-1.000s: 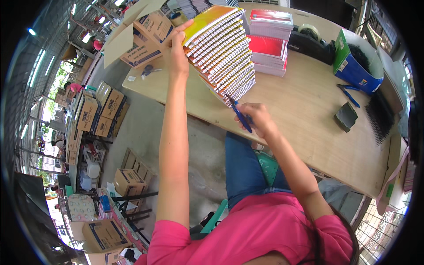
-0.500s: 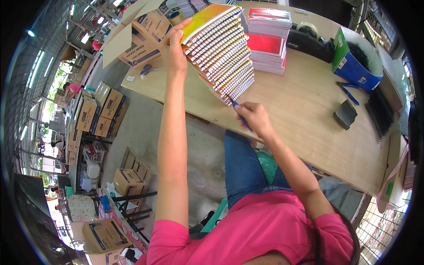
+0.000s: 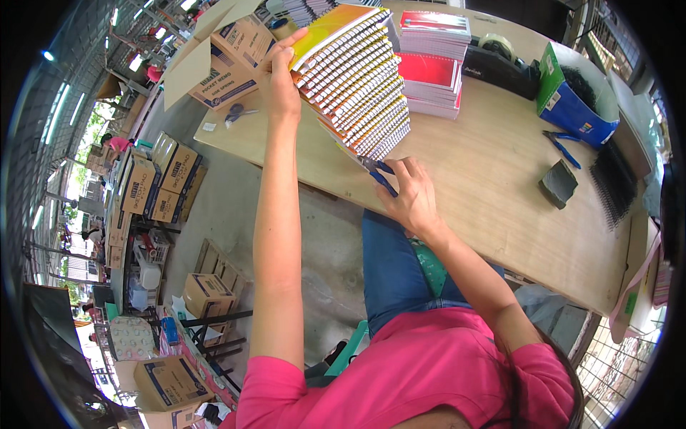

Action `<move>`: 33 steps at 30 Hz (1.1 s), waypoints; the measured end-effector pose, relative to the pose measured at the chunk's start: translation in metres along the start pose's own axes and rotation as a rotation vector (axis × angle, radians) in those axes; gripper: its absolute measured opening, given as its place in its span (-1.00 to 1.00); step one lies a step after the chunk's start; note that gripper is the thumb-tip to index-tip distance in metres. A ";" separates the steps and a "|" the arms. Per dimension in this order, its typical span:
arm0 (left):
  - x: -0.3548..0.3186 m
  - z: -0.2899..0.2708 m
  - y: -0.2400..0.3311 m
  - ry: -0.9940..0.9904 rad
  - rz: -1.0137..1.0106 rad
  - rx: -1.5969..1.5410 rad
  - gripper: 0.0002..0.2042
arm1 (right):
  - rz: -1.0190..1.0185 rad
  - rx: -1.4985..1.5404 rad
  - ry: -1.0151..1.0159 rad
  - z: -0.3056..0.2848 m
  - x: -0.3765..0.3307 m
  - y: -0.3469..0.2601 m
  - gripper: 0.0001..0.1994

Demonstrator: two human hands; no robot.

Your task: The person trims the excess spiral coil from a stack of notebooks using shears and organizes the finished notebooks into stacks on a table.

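A stack of yellow-covered spiral notebooks (image 3: 361, 89) leans over the table, its rows of wire coils turned toward me. My left hand (image 3: 284, 89) is closed on the upper left end of the stack, fingers on the top cover and palm against the side. In my right hand (image 3: 414, 199) is a pair of blue-handled pliers (image 3: 381, 180), the handles spread apart. Their jaws touch the lower corner of the stack, at the ends of the bottom coils; whether they grip a wire cannot be made out.
Red notebooks (image 3: 432, 77) stand stacked behind. On the right are a tape dispenser (image 3: 493, 66), a blue-green box (image 3: 582, 118) of black coils, other blue-handled pliers (image 3: 564, 149), a dark block (image 3: 558, 184) and black spirals (image 3: 611, 187). Scissors (image 3: 236, 112) lie near an open carton (image 3: 232, 71) at left.
The pliers' handles have spread, and my right hand has opened wider around them. The jaws have shifted slightly left at the stack's lower corner. My left hand keeps its hold.
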State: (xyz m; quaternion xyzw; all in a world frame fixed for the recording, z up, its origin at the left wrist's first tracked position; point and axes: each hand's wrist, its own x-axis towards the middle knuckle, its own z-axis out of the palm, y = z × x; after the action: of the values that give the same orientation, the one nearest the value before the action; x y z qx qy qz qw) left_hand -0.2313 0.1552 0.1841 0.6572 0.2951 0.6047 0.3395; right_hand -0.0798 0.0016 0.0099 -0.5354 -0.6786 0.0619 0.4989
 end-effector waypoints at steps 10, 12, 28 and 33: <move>-0.002 -0.001 0.000 0.018 -0.025 0.043 -0.53 | 0.900 0.864 -0.453 -0.010 0.018 0.003 -0.68; -0.001 -0.001 -0.001 0.020 -0.017 0.027 -0.52 | 0.533 0.424 -0.280 -0.013 0.009 0.003 -0.64; 0.000 -0.001 -0.003 0.020 -0.014 0.069 -0.52 | 0.770 0.670 -0.469 -0.018 0.030 0.027 -0.68; 0.000 -0.001 -0.001 0.018 0.001 0.066 -0.53 | 0.134 0.062 -0.071 -0.009 -0.005 0.011 -0.63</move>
State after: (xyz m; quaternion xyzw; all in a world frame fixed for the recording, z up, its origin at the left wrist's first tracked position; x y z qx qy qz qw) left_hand -0.2322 0.1562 0.1836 0.6625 0.3177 0.6008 0.3147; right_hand -0.0661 -0.0017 0.0045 -0.5614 -0.6565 0.1350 0.4854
